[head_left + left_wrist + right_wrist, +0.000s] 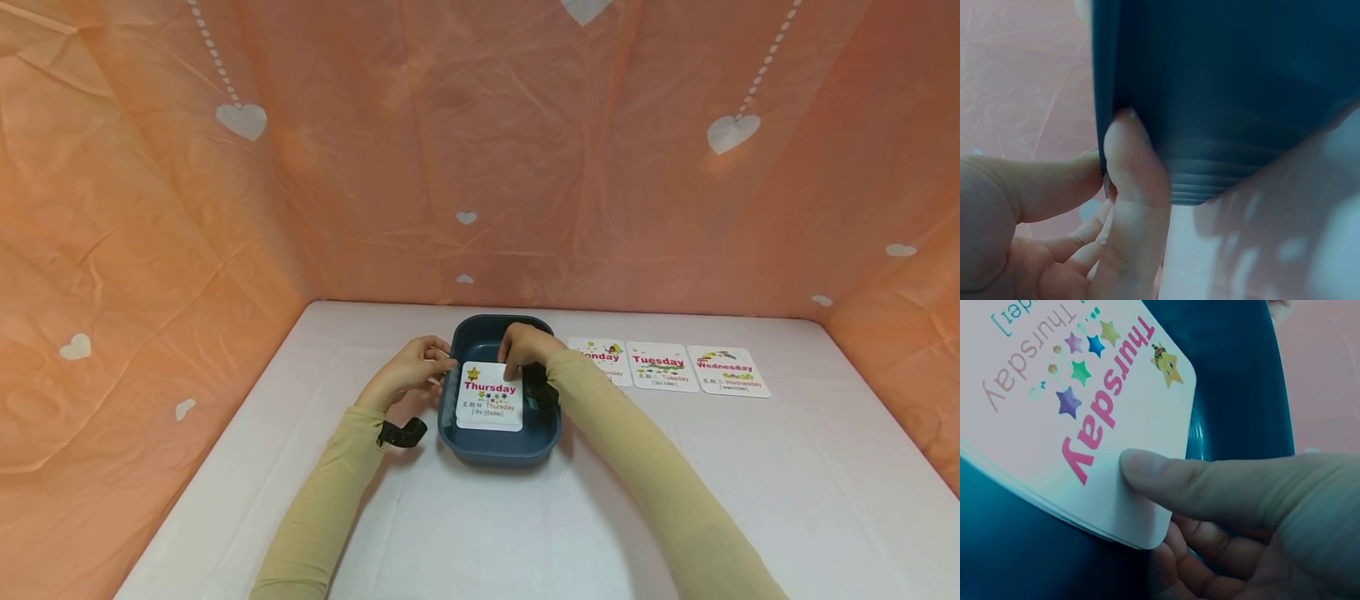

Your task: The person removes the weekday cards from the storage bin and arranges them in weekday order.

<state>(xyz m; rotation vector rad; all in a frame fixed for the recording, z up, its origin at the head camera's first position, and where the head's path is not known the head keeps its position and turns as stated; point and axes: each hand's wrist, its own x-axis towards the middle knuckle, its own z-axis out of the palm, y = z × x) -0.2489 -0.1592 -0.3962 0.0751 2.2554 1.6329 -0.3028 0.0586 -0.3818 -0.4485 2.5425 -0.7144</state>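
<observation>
A dark blue rectangular tray [498,455] stands on the table, with a white Thursday card [489,410] in it. The card lies on top of a small stack; in the right wrist view the layered edges of the Thursday card [1154,425] show. My left hand [408,369] pinches the tray's left rim, and in the left wrist view its thumb and a finger clasp the tray wall [1222,81]. My right hand [527,343] reaches into the tray and pinches the Thursday card's upper right corner, thumb on top and fingers beneath. How many cards it grips I cannot tell.
To the tray's right, a Monday card [604,360], a Tuesday card [662,367] and a Wednesday card [728,372] lie in a row on the white tabletop [450,533]. My right forearm partly covers the Monday card. An orange curtain [525,167] with hearts hangs behind.
</observation>
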